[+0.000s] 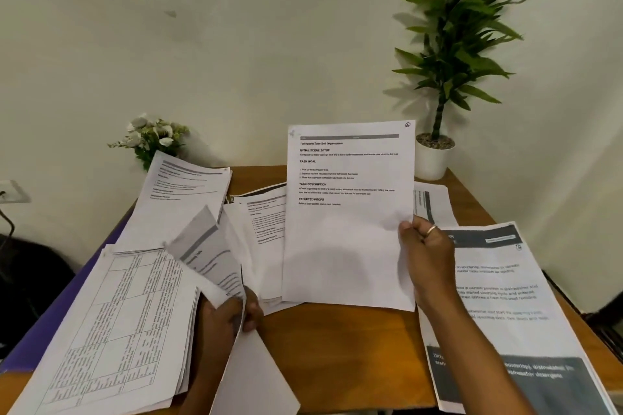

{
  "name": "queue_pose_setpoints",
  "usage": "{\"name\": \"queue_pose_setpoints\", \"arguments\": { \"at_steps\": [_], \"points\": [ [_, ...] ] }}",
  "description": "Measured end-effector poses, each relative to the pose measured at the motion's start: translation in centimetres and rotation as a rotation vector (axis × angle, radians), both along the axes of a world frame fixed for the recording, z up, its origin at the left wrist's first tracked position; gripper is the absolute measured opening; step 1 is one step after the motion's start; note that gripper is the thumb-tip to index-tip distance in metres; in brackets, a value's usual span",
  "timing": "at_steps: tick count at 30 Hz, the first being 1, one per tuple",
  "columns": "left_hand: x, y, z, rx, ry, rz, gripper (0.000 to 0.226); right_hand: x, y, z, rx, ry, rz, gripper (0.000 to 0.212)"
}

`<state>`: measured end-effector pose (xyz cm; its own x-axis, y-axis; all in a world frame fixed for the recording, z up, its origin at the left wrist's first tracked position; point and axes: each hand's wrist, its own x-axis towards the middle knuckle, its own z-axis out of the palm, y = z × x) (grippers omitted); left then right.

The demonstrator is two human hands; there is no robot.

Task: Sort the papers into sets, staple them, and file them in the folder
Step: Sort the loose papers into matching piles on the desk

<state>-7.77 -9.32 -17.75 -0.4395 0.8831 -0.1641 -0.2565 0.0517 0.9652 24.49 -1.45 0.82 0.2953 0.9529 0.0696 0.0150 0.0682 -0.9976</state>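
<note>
My right hand [426, 256] grips a printed sheet [347, 229] by its right edge and holds it upright above the table's middle. My left hand [232, 317] pinches several fanned sheets [209, 253] at their lower corner, lifted off the wood. A stack with printed tables [114, 320] lies at the front left. Another stack [182, 199] lies at the back left, and one more pile [266, 229] sits in the middle behind the held sheet. Papers with dark banners [505, 313] lie at the right. A purple folder [43, 323] shows under the left stacks.
The wooden table [354, 357] stands against a white wall. A potted plant in a white pot [433, 158] stands at the back right corner, and a small flower bunch [151, 138] at the back left. A wall socket [11, 192] and dark cable are at the far left.
</note>
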Motion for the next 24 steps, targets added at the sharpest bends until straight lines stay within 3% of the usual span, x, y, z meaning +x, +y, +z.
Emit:
{"name": "queue_pose_setpoints", "arguments": {
  "at_steps": [3,7,10,12,15,19,21,24],
  "points": [
    [1.2,-1.3,4.1,0.023,-0.136,0.056,0.094,-0.1,-0.6,0.5,0.017,-0.029,0.03,0.016],
    [5.3,-3.1,11.0,0.188,-0.16,0.134,0.048,0.1,-2.8,1.9,0.07,-0.246,0.252,0.012],
    [6.1,-4.0,13.1,0.231,-0.148,0.094,0.068,-0.5,-4.6,2.9,0.025,-0.382,0.456,0.016],
    [6.0,-4.1,13.0,0.238,-0.167,0.068,0.068,-1.3,-5.6,3.4,-0.031,-0.43,0.545,0.021],
    [6.0,-3.8,12.5,0.207,-0.113,0.114,0.058,-2.3,-6.3,3.7,-0.054,-0.362,0.607,0.028],
    [5.6,-3.7,12.2,0.171,-0.135,0.219,0.063,-3.5,-6.8,4.8,-0.072,-0.017,0.791,0.053],
    [5.7,-3.6,12.3,0.172,-0.106,0.238,0.06,-4.7,-6.0,4.4,-0.081,0.022,0.754,0.052],
    [5.8,-3.7,12.0,0.202,-0.102,0.247,0.059,-6.8,-2.5,1.5,-0.057,-0.295,0.484,0.031]
  ]
}}
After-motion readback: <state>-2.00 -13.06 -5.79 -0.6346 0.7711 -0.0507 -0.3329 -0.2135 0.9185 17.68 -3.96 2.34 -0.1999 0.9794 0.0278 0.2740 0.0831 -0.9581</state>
